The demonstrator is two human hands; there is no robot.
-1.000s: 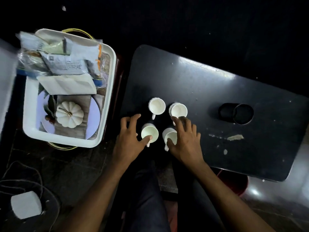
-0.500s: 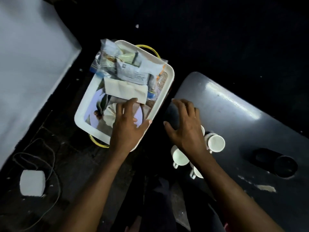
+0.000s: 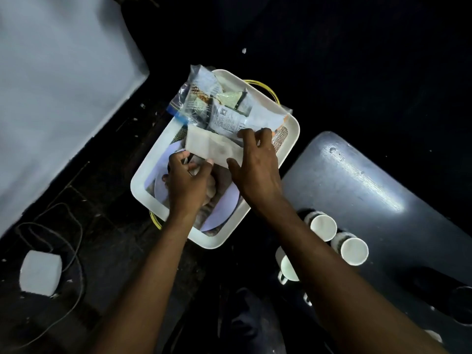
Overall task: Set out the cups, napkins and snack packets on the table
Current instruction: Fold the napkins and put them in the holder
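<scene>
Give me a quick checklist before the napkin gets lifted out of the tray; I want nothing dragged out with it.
1. Left hand pinching napkin at its near edge: ok.
2. Right hand on the napkin's right end: ok.
3. Snack packets clear of napkin: not ok, they overlap its far edge.
4. Tray steady on its stand: cannot tell.
5. Bare space on table for napkins: ok.
6. Cups already on the table: ok.

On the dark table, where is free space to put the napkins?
The table is bare beyond the white cups, toward its far edge. The near-left corner is crowded with cups. The tray is full.
</scene>
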